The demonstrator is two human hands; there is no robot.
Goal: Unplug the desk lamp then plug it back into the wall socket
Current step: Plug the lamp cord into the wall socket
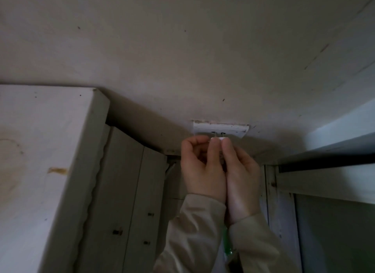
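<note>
A white wall socket [221,129] sits low on the beige wall, seen edge-on from above. Just below it is a small white plug [220,139], its two metal prongs pointing at the socket's slots and partly showing between plug and plate. Both hands pinch the plug: my left hand [199,167] from the left, my right hand [241,177] from the right, pressed together side by side. The lamp and its cord are hidden behind my hands and beige sleeves.
A white wooden cabinet or board [46,161] stands close on the left. Pale panelled wood [129,191] with screws lies beside it. A dark rail [328,163] and a white ledge run along the right, with a greenish panel [334,232] below.
</note>
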